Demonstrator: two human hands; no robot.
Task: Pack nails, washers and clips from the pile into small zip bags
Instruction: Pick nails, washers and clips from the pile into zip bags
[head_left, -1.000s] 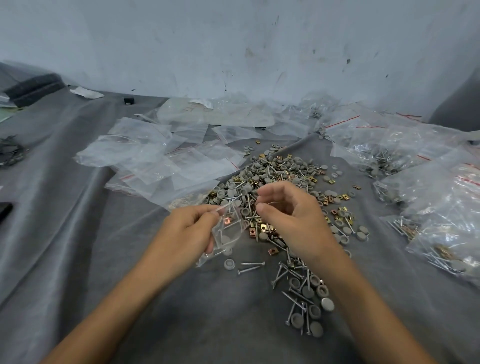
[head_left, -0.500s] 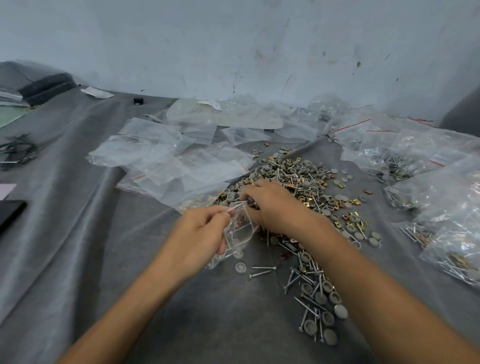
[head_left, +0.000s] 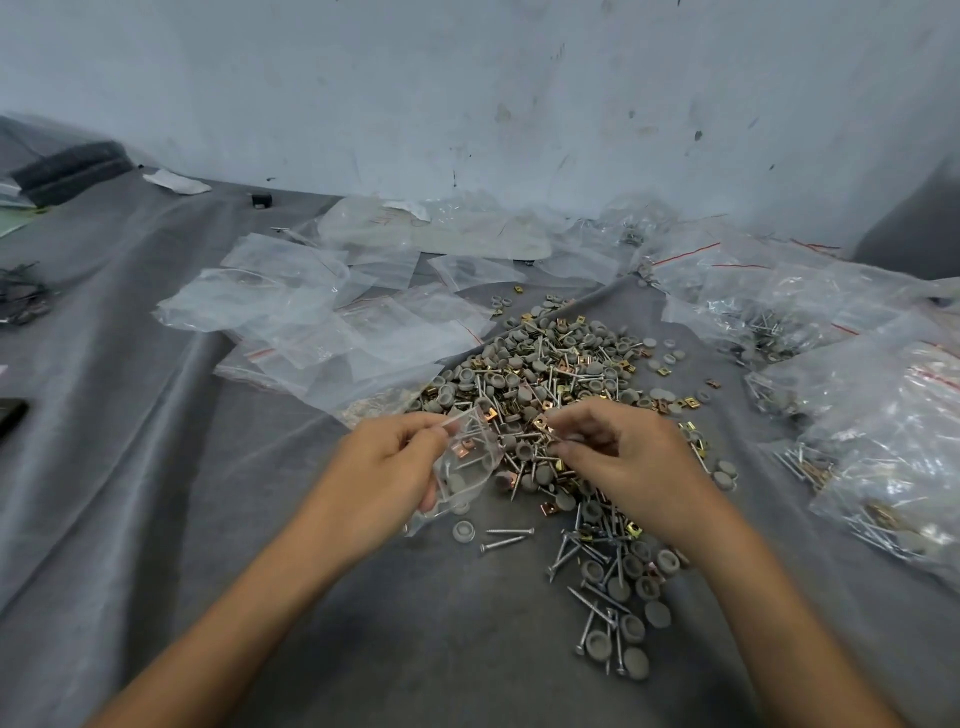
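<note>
one small zip bag (head_left: 467, 467) is in my left hand (head_left: 384, 467), pinched near its open mouth between thumb and fingers and held up just beside the near-left edge of the pile (head_left: 545, 374). through the clear plastic i see a copper clip (head_left: 463, 450) near the top and a few grey washers (head_left: 457, 483) at the bottom; how many i cannot tell. my right hand (head_left: 623, 457) hovers over the near part of the pile, just right of the bag. its fingers are curled in, with thumb and fingertips brought together; whether a piece sits in that pinch i cannot tell.

the pile is a mix of grey washers, silver nails and brass and copper clips, spread on the grey cloth (head_left: 156, 493) that covers the table. a tail of nails and washers trails toward me beside my right forearm. two loose nails (head_left: 506, 538) and one washer (head_left: 464, 531) lie on the cloth just below the bag.

left of the pile and behind it lies a heap of empty zip bags (head_left: 311, 322), flat and overlapping, some with a red strip. on the right lie filled bags (head_left: 883, 415), with nails, washers and clips showing through the plastic. a white wall (head_left: 467, 104) stands behind it all.
</note>
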